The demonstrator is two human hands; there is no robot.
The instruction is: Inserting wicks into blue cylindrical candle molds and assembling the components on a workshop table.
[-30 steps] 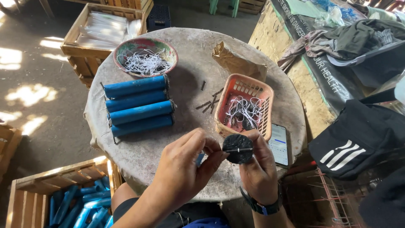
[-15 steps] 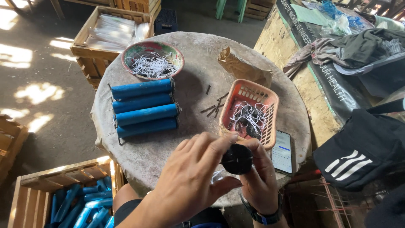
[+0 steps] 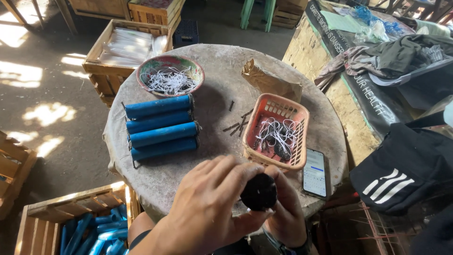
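Head view looks down on a round cloth-covered table (image 3: 207, 179). At six o'clock both hands meet over its near edge: the left hand (image 3: 207, 212) wraps its fingers around a dark round piece (image 3: 258, 191), and the right hand (image 3: 288, 212) cups it from behind, so the piece is pinched between the two, raised off the table, likely for close work. Within easy reach at three o'clock sits an orange plastic basket (image 3: 278, 132) holding white strings and dark bits, with a phone (image 3: 315, 172) just beside it. Four blue tubes (image 3: 160, 127) lie side by side at nine o'clock. A patterned bowl (image 3: 171, 75) of white strings stands at eleven o'clock, and a brown paper bag (image 3: 271, 82) at one o'clock.
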